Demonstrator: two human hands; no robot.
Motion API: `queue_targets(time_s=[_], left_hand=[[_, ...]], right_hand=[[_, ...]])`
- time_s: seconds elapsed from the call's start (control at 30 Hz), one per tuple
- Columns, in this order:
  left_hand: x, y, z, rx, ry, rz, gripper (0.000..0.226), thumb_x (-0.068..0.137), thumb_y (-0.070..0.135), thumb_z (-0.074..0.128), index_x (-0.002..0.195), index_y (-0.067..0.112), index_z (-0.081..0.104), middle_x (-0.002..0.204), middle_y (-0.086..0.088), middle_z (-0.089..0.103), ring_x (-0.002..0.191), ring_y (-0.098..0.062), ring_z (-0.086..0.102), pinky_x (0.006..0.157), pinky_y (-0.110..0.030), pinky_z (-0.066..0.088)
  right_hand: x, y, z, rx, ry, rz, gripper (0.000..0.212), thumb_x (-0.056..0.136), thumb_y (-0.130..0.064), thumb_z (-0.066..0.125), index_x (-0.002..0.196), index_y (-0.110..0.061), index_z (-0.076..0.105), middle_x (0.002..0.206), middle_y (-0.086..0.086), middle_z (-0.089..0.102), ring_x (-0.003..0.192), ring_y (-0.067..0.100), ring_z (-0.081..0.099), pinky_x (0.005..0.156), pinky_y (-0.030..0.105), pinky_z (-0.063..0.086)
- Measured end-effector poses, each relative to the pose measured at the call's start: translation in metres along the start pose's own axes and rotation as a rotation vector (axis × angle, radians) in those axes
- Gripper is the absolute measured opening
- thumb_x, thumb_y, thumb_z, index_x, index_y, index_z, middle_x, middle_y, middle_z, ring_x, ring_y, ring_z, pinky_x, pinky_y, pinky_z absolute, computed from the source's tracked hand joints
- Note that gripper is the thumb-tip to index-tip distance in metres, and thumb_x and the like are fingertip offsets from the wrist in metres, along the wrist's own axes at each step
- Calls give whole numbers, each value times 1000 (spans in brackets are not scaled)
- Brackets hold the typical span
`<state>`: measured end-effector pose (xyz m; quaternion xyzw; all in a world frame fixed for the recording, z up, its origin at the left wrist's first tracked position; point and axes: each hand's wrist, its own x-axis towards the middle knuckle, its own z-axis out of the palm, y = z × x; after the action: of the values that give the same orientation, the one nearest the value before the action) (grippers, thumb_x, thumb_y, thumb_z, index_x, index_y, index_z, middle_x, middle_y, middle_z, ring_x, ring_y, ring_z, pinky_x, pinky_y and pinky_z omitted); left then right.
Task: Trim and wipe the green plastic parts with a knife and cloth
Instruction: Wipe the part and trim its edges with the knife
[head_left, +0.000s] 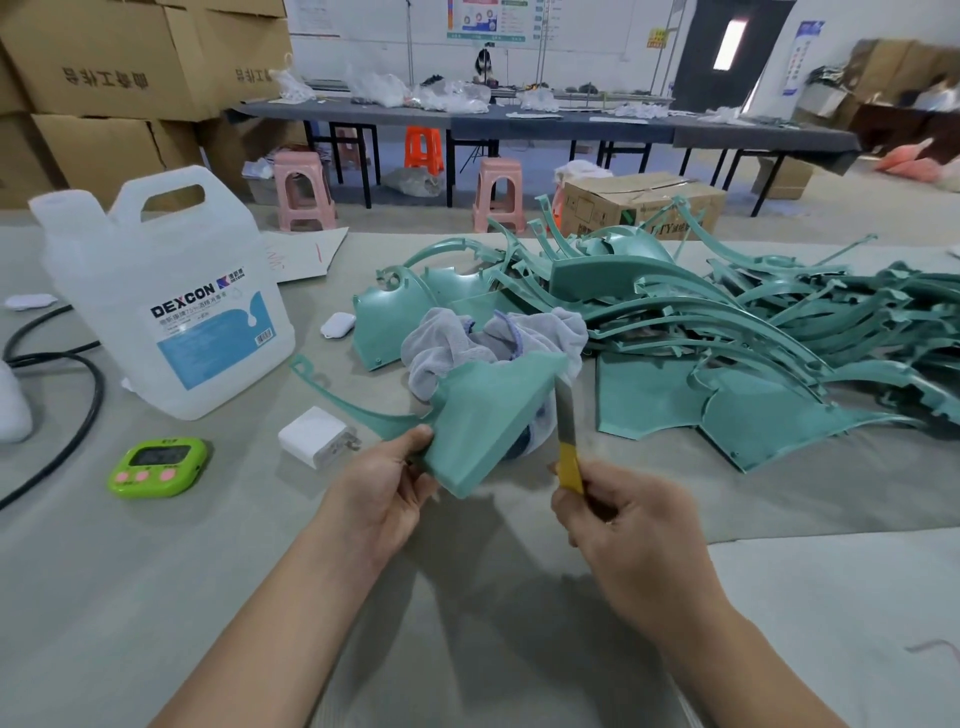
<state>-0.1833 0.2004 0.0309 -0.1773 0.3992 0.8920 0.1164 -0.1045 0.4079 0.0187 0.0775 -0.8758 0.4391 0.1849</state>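
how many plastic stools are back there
3: left pink stool behind the jug, right pink stool by the cardboard box, orange stool under the dark table. Others may be hidden.

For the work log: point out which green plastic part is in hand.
The green part gripped by the left hand, knife blade at its edge; the others lie in the pile on the table.
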Motion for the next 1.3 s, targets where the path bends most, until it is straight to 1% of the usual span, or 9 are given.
queue_targets(time_s=[0.23,0.33,0.43,0.6,0.7,0.77,0.93,1.17,1.3], left_hand=[[-4,-1,2,-27,24,3,12,101,-1,52,106,-4,62,86,-16,76,61,-20,74,39,-19,51],[-7,0,4,29,12,-33,14,101,-2,50,91,-4,60,61,-11,71,44,-12,67,35,-17,48],[-8,-3,7,80,-27,-69,17,101,-2,49,91,-6,62,66,-12,73,49,-13,70,39,-19,51],[-2,0,3,123,-41,-68,15,100,-1,50,99,-4,65,79,-12,77,58,-16,73,44,-22,55],[-1,-3,-1,283,-27,75,18,98,0,54,108,5,68,92,-8,78,73,-19,74,66,-34,60],[-3,-3,-2,374,25,170,19,93,-1,61,107,10,69,95,-11,78,77,-25,73,73,-39,61],[-8,7,-8,625,-124,165,22,92,2,66,78,11,81,80,-11,78,60,-17,72,52,-23,56],[-2,12,-18,1132,-420,165,13,98,18,66,97,12,78,89,-13,76,70,-18,64,65,-29,51],[-10,6,-16,1626,-411,337,20,89,47,66,96,32,79,81,11,76,76,-11,70,74,-32,55]], right_hand=[[-12,-19,17,-222,-251,-94,8,90,-26,61,84,-25,56,59,-12,53,60,13,51,53,19,37],[-6,-13,10,-180,-232,-61,1,91,-28,62,92,-27,63,65,-12,58,59,11,52,53,19,38],[5,-1,-3,-52,-137,109,9,92,-26,71,95,-34,72,68,-2,66,54,13,56,54,25,44],[24,22,-28,59,212,341,22,88,-12,73,70,-25,76,57,0,68,48,16,62,47,18,47],[30,30,-36,167,319,431,20,90,-13,69,74,-23,76,59,4,69,49,23,61,59,36,51],[29,29,-33,285,319,418,27,92,-4,66,73,-20,77,62,7,69,47,18,56,54,31,47],[19,15,-12,331,165,273,34,95,0,64,85,-29,78,64,8,67,52,15,52,54,33,42],[14,1,-1,593,-61,315,24,89,3,69,77,-14,81,102,-11,75,94,3,67,77,15,49],[16,4,-1,788,-332,480,13,76,-14,74,82,-4,80,96,18,75,95,16,69,86,28,52]])
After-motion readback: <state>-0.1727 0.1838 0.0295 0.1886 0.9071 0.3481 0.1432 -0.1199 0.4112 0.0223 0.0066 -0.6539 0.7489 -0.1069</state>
